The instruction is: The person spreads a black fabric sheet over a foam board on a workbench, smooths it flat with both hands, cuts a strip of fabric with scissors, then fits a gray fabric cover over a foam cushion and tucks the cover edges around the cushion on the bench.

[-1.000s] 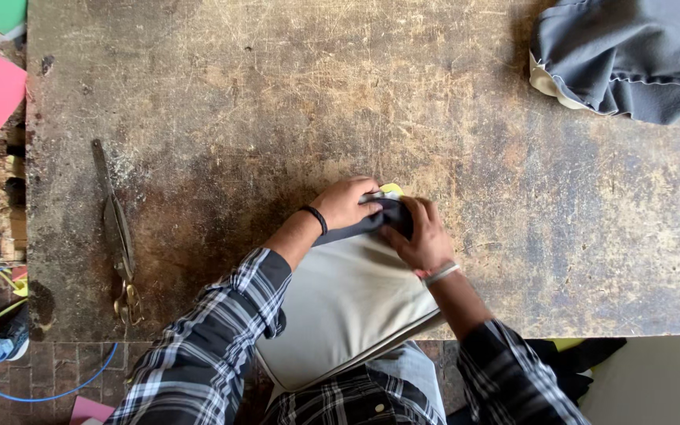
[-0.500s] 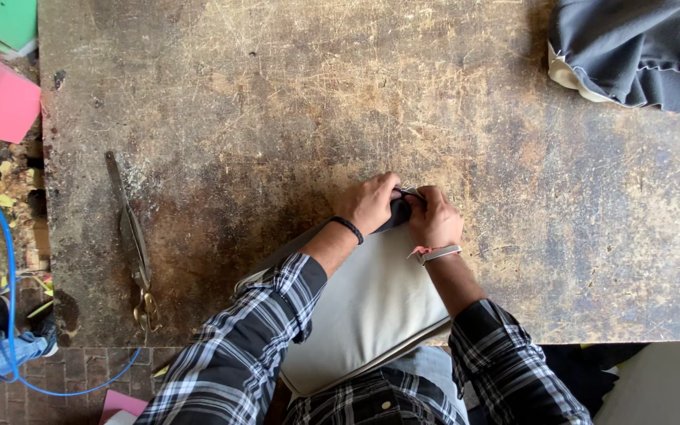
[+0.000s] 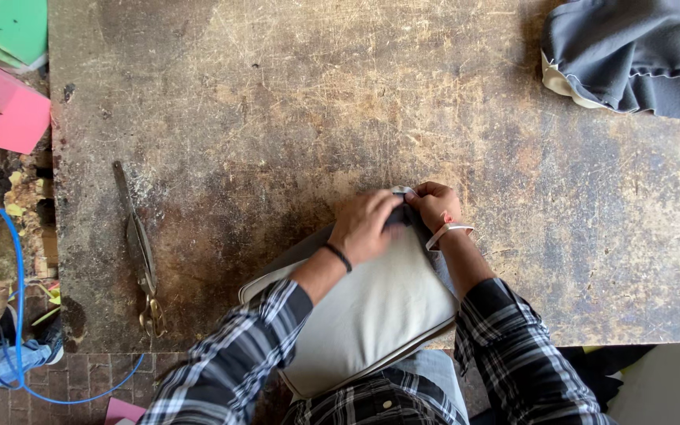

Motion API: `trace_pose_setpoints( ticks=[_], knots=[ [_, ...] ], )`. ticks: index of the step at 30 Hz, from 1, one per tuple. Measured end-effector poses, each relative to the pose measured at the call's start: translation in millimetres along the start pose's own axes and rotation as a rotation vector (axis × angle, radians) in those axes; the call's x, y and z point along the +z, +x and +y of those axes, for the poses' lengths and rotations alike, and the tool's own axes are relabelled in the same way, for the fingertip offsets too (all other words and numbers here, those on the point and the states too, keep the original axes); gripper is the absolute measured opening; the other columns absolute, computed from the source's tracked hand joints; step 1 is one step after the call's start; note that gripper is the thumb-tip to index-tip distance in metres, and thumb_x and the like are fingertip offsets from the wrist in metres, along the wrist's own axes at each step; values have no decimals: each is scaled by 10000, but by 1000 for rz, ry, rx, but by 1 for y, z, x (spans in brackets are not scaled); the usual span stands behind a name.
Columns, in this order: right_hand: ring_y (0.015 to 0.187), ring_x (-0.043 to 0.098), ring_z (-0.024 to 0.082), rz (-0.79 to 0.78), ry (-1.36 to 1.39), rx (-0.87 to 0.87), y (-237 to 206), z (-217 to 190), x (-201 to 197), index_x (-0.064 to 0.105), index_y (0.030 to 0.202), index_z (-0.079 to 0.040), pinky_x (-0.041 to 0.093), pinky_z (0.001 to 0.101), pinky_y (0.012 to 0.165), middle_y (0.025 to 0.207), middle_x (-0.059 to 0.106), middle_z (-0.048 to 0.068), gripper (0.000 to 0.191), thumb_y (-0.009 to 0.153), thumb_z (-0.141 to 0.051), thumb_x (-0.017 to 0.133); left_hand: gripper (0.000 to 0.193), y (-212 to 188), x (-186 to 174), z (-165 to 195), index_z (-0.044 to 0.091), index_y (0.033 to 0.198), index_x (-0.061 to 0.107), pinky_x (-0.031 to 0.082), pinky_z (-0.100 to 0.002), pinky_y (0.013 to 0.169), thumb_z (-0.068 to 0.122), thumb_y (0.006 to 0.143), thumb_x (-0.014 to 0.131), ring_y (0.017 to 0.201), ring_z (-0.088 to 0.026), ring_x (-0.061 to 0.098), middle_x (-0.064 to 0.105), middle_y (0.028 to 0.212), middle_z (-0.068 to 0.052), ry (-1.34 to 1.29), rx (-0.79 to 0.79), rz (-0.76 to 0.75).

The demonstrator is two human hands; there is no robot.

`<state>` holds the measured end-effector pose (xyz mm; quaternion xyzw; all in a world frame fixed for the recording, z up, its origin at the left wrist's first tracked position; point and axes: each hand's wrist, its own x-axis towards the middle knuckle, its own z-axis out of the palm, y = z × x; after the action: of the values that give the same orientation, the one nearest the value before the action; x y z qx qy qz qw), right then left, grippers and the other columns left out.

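Both hands, left hand point(image 3: 365, 227) and right hand point(image 3: 434, 206), pinching cushion point(image 3: 371, 315) corner.

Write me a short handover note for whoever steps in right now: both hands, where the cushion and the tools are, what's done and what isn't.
Left hand: flat on the far corner of the pale grey cushion, fingers pressing dark fabric there.
Right hand: pinching the same corner from the other side.
The cushion lies on the near edge of the worn wooden table, part of it overhanging toward the lap.
Scissors lie untouched to the left; a bundle of grey fabric sits at the far right corner.
Done: cannot tell beyond the corner being gripped.
Left: that corner is not yet released; its exact state is hidden by the hands.
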<state>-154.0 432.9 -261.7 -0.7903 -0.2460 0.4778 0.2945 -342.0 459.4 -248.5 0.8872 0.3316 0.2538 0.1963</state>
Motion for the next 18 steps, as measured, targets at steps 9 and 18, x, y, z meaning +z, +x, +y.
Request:
trace_pose_setpoints(
  ticks=[9,18],
  knots=[
    [1012,710,301,365,-457,-1029,-55,9,5,752,1119,-99,591,399,869,1127,687,82,261,870,-170,787,305,2,10,-9,143,1244,636,617,-420,780,96,944,611,955,-274,741,705,1159,-70,128,-78,-203],
    [910,761,284,309,-460,-650,-40,18,8,771,1195,-196,623,423,808,1097,788,69,317,930,-363,724,301,34,13,-21,191,1201,680,604,-438,700,58,966,547,826,-300,746,749,1021,-99,8,-189,-339]
  ],
)
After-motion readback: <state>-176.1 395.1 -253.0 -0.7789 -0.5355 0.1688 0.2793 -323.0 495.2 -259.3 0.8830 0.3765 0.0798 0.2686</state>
